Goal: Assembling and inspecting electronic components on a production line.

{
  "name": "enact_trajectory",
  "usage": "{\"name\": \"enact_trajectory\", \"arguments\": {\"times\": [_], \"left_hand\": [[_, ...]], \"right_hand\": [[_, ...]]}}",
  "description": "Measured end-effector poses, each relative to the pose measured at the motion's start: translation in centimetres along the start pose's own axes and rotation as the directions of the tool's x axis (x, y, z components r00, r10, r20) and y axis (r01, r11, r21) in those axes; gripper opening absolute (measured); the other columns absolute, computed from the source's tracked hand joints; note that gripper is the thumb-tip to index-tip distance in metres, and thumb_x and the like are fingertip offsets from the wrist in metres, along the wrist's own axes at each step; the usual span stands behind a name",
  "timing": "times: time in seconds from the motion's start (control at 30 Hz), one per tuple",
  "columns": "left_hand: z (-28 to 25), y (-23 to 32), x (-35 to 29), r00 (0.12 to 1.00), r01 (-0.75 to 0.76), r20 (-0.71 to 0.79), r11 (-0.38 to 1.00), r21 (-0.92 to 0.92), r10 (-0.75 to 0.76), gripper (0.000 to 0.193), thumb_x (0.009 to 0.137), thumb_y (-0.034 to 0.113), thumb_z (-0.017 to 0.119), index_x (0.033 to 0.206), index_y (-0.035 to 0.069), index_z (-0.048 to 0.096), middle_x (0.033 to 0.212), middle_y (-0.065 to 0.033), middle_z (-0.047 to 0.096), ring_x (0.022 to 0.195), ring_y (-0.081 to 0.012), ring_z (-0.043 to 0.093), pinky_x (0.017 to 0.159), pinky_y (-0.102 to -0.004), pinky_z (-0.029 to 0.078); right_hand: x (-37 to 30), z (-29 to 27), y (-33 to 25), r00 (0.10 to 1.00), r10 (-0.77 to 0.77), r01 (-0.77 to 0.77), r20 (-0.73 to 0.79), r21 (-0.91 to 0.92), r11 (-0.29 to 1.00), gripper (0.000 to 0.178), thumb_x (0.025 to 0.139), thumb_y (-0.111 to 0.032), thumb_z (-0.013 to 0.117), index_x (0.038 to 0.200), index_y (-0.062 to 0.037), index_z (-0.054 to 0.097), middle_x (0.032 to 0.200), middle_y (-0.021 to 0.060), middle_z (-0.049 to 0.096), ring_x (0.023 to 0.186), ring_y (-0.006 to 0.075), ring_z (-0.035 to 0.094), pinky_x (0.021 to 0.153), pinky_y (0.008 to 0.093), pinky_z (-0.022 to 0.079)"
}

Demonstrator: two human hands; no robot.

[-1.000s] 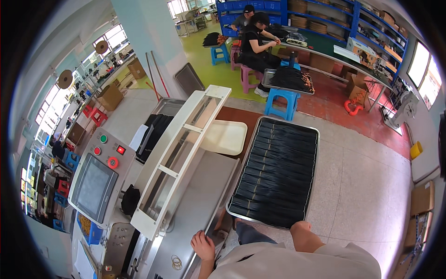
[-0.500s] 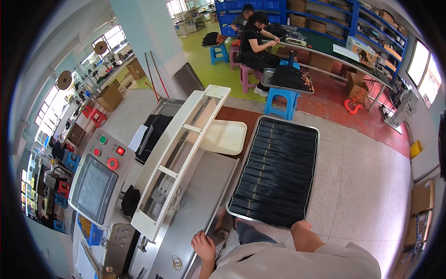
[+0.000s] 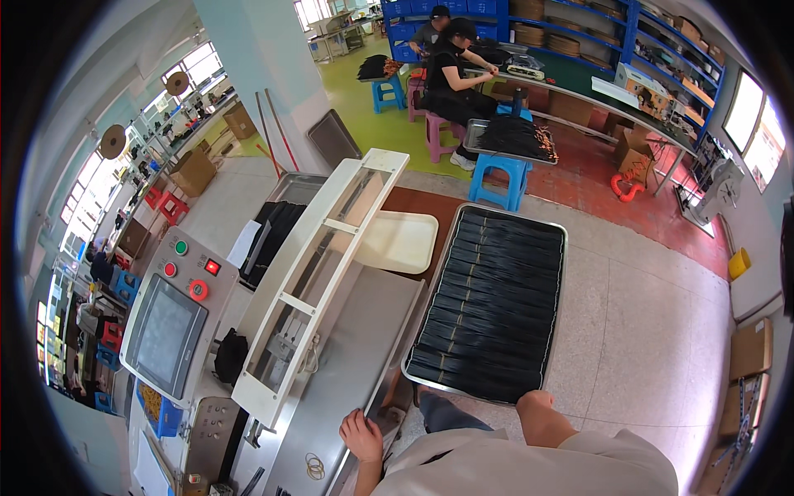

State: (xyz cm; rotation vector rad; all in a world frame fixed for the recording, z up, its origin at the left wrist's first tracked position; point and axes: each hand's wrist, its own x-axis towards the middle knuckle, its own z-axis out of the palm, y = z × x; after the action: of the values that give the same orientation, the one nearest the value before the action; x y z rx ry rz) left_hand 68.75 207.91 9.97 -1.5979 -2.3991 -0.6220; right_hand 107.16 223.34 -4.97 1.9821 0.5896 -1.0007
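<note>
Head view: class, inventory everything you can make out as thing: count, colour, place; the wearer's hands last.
large tray: one, silver, centre right
strand bundles: several, black, large tray
pale tray: one, cream, left of large tray
cover frame: one, white, centre left
touchscreen: one, grey, left
rubber bands: several, yellow, lower left
nearest stool: one, blue, beyond large tray
co-workers: two, dark-dressed, far back
left hand: one, bare, lower centre
right hand: one, bare, large tray's near edge
</note>
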Motion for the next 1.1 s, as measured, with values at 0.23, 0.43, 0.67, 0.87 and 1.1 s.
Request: {"name": "enact_trajectory", "arguments": {"times": [0.23,0.43,0.67,0.87,1.1], "left_hand": [[-0.1,0.1,0.1,1.000,-0.016,0.004,1.000,0.027,0.015,0.029,0.075,0.009,0.058,0.103,0.003,0.054,0.107,-0.0111,0.055,0.103,-0.0306,0.051,0.089,-0.0443,0.038],[-0.1,0.1,0.1,1.000,-0.016,-0.003,1.000,0.023,0.016,0.029,0.075,0.009,0.058,0.103,0.003,0.055,0.107,-0.0110,0.056,0.103,-0.0305,0.051,0.088,-0.0443,0.038],[0.0,0.1,0.1,1.000,-0.008,-0.003,1.000,-0.002,0.008,0.031,0.074,0.007,0.058,0.105,0.003,0.056,0.107,-0.0121,0.056,0.102,-0.0321,0.051,0.089,-0.0456,0.037],[-0.1,0.0,0.1,1.000,-0.027,-0.007,0.999,0.025,0.027,0.029,0.076,0.009,0.058,0.104,0.003,0.054,0.106,-0.0116,0.056,0.102,-0.0309,0.052,0.088,-0.0447,0.038],[-0.1,0.1,0.1,1.000,-0.017,-0.016,1.000,-0.004,0.016,0.031,0.075,0.007,0.058,0.105,0.002,0.055,0.106,-0.0129,0.056,0.101,-0.0325,0.051,0.089,-0.0454,0.037]], "right_hand": [[-1.4,-0.4,0.3,0.978,-0.202,0.172,-0.051,-0.349,0.921,0.041,0.084,-0.025,0.057,0.123,-0.0138,0.051,0.120,0.0053,0.061,0.109,0.0192,0.059,0.088,0.0366,0.045],[-6.0,-1.3,1.4,0.897,-0.421,0.249,-0.135,-0.634,0.733,0.032,0.079,-0.026,0.065,0.111,-0.0218,0.068,0.114,0.0016,0.065,0.103,0.0218,0.062,0.077,0.0438,0.048],[-3.9,-1.1,0.8,0.946,-0.318,0.203,-0.066,-0.644,0.738,0.033,0.080,-0.027,0.066,0.113,-0.0218,0.067,0.114,0.0013,0.065,0.103,0.0218,0.062,0.078,0.0437,0.047],[-4.5,-0.9,1.3,0.910,-0.389,0.223,-0.143,-0.624,0.749,0.032,0.079,-0.026,0.067,0.110,-0.0219,0.068,0.112,0.0011,0.065,0.102,0.0217,0.062,0.080,0.0436,0.046],[-3.5,-1.0,1.2,0.925,-0.376,0.251,-0.060,-0.645,0.722,0.032,0.080,-0.026,0.066,0.112,-0.0224,0.068,0.114,0.0015,0.064,0.104,0.0223,0.061,0.081,0.0445,0.046]]}}
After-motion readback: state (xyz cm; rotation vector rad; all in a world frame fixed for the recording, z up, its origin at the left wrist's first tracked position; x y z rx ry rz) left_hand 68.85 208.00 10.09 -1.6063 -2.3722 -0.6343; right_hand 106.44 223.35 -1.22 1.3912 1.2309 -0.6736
